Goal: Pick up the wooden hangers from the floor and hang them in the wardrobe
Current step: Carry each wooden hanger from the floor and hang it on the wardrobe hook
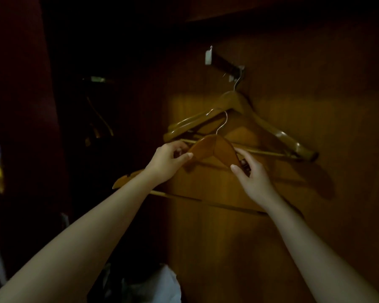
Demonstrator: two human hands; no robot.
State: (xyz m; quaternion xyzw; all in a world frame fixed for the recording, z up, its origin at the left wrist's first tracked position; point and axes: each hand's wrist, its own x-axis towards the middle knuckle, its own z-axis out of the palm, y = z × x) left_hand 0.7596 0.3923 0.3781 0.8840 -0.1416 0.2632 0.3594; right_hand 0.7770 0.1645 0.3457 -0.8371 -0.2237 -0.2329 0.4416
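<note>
A wooden hanger [212,147] with a metal hook is held up inside the dim wardrobe. My left hand [167,161] grips its left shoulder and my right hand [253,177] grips its right shoulder. Its hook points up, a little below and left of a short rail [224,62] that juts from the wooden back panel [315,119]. Other wooden hangers [249,112] hang from that rail by their hooks, just behind the held one. The held hanger's lower bar runs under my wrists.
More hangers [99,121] show faintly in the dark at the left. The wardrobe's dark side wall [20,84] rises at the left. Something white and crumpled [155,285] lies low in the middle. A shelf edge [271,12] crosses above the rail.
</note>
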